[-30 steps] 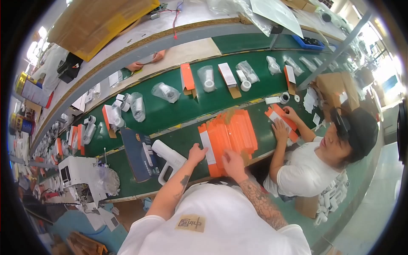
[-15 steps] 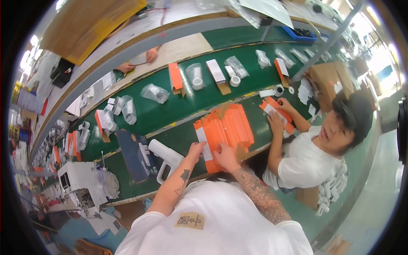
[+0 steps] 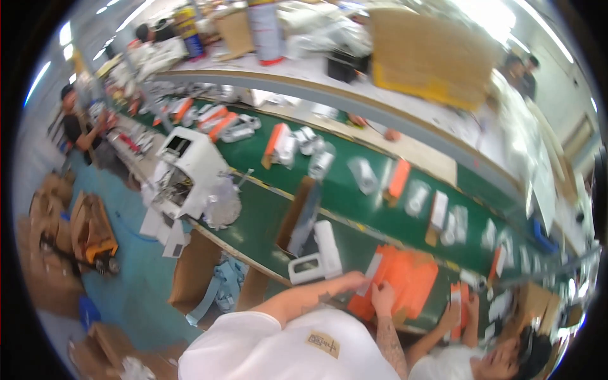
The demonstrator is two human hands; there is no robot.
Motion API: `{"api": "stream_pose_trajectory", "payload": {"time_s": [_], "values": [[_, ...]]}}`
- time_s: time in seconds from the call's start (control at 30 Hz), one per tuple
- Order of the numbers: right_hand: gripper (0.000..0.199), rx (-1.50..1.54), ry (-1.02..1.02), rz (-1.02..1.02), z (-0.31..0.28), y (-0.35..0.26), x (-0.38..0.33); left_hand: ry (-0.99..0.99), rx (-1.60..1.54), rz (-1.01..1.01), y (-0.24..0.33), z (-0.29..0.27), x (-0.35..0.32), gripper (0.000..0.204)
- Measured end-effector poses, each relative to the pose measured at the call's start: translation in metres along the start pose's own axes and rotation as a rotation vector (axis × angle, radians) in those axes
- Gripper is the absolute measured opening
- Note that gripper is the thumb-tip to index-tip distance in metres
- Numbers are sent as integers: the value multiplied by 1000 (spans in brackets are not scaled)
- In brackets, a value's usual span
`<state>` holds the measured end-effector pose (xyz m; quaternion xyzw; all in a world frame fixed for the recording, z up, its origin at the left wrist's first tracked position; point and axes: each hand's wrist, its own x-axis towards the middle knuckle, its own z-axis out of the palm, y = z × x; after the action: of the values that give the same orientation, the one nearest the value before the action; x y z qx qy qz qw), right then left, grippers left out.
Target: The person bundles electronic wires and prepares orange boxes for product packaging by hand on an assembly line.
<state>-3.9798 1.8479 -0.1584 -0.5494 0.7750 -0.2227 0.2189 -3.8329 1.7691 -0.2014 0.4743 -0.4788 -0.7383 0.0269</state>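
A pile of flattened orange cartons [image 3: 411, 272] lies on the green bench in front of me. The nearest carton has a white panel [image 3: 373, 266] along its left side. My left hand [image 3: 356, 282] is closed at the lower left of that panel, fingers pinched on the carton's edge. To its right, my right hand [image 3: 382, 299] has its fingertips drawn together on the same carton's orange face. Slight blur softens the fingers. A white handheld appliance with a loop handle [image 3: 326, 253] stands left of my left hand, beside an open dark blue box [image 3: 303, 221].
A co-worker's hands hold an orange carton [image 3: 457, 307] at the right. Bagged white parts [image 3: 417, 196] and orange boxes [image 3: 398, 178] line the green belt. A white machine [image 3: 193, 168] stands left. Below the bench edge is an open brown carton [image 3: 196, 269]; a shelf [image 3: 316, 79] spans above.
The view has swung left, so the bench and cartons now appear farther right and lower. Both my hands stay at the white-panelled carton. The co-worker's orange carton is now held more upright.
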Motion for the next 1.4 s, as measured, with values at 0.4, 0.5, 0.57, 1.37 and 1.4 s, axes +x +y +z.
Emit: {"api": "stream_pose_trajectory", "payload": {"time_s": [0.4,0.5,0.57,1.37,1.4], "values": [[20,585,-443,3,-49,-20,-5,678,-120,403,91,-1,-79,57],[24,741,-144,97,-62,-54,-17,659,43,475,70,27,-62,49],[28,942,-31,70,-68,-70,-21,746,13,583,71,37,-60,45],[29,1088,253,209,-68,-53,-17,523,-151,629,111,41,-83,18],[29,1036,342,221,-63,-51,-16,521,-110,641,112,44,-83,18]]}}
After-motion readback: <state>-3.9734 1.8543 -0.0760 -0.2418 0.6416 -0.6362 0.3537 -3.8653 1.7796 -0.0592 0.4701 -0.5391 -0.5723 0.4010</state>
